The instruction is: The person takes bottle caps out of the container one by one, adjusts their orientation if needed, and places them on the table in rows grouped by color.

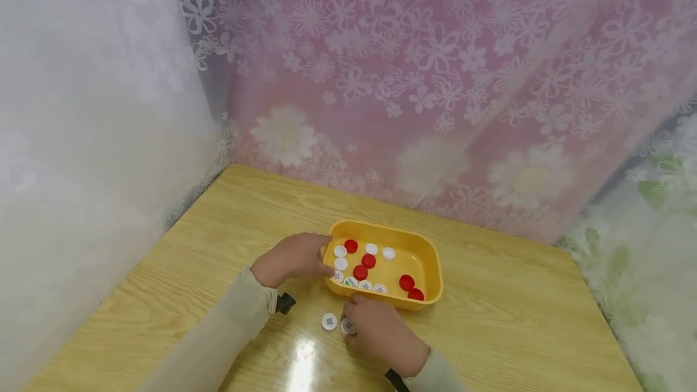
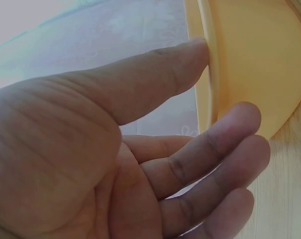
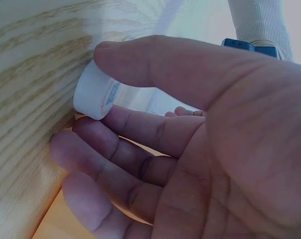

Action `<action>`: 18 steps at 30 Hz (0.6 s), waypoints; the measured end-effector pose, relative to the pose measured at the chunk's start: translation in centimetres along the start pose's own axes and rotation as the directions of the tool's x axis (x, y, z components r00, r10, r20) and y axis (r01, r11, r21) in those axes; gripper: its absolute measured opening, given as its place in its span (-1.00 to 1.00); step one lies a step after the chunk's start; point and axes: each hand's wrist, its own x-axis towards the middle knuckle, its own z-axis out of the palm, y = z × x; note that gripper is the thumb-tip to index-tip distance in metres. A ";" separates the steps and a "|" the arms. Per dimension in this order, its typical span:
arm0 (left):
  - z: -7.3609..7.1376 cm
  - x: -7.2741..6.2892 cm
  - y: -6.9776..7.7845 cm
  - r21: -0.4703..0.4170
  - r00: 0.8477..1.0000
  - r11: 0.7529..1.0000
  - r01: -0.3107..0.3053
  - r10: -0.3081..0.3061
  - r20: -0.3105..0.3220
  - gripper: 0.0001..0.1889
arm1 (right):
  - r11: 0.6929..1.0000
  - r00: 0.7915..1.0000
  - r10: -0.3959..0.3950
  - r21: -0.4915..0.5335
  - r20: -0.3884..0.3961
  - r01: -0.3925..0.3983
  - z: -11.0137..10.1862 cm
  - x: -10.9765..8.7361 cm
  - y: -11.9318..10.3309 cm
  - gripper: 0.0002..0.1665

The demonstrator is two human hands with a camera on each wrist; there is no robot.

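Observation:
In the head view my left hand (image 1: 296, 257) is at the left end of a yellow tray (image 1: 430, 247). Its thumb and a finger touch the rim, set apart from each other; the left wrist view shows the thumb straight against the tray's edge (image 2: 208, 74). Just in front of the tray, my right hand (image 1: 383, 334) pinches a white bottle cap (image 3: 92, 92) with a printed square, between thumb and index finger. The cap stands tilted close to the wooden tabletop. Left of it lies another white cap (image 1: 329, 322), printed face up.
Inside the tray are several red caps (image 1: 360, 272) and white caps (image 1: 388, 253), some printed, along its near and left sides. The wooden table (image 1: 506, 313) meets a floral curtain (image 1: 381, 77) at the back, with more pale fabric at both sides.

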 end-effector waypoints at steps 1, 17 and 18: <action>0.1 0.0 -0.1 -0.001 1.000 1.000 0.001 -0.001 -0.001 -0.16 | 1.000 1.000 0.004 -0.001 0.006 -0.003 0.0 0.0 0.0 -0.72; 0.7 0.4 -0.3 0.039 1.000 0.999 -0.011 0.012 -0.019 -0.17 | 0.994 0.986 -0.057 0.087 -0.154 0.071 -4.1 -3.4 0.6 -0.54; 0.6 0.3 -0.4 0.038 1.000 0.999 -0.006 0.007 -0.022 -0.17 | 0.993 0.977 -0.061 0.084 -0.203 0.079 -4.6 -3.5 0.9 -0.55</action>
